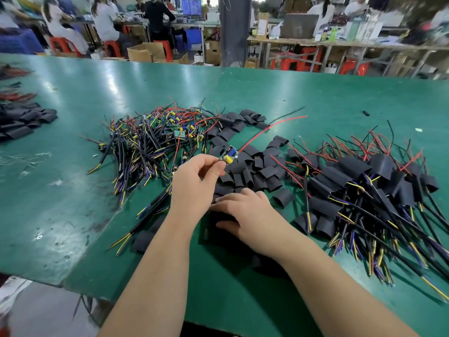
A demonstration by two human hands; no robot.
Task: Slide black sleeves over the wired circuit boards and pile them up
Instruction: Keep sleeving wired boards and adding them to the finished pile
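Bare forearms [158, 251] lead to a bare left hand [194, 186] and right hand [245, 215].

Bright, even light from above and the far side leaves pale glare streaks on the green worktop [114, 83] at far left. Soft shadows pool beneath the forearms [158, 263], where the black sleeves [255, 171] lose detail. The background workers [107, 18] are blurred, and straight edges bow near the borders.

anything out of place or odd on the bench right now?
No visible damage, just a few strays. A short black tube piece lies alone far right of the sleeve pile, with a white scrap near it. Loose sleeves lie near the front edge, apart from the pile. The green table is scuffed at left.
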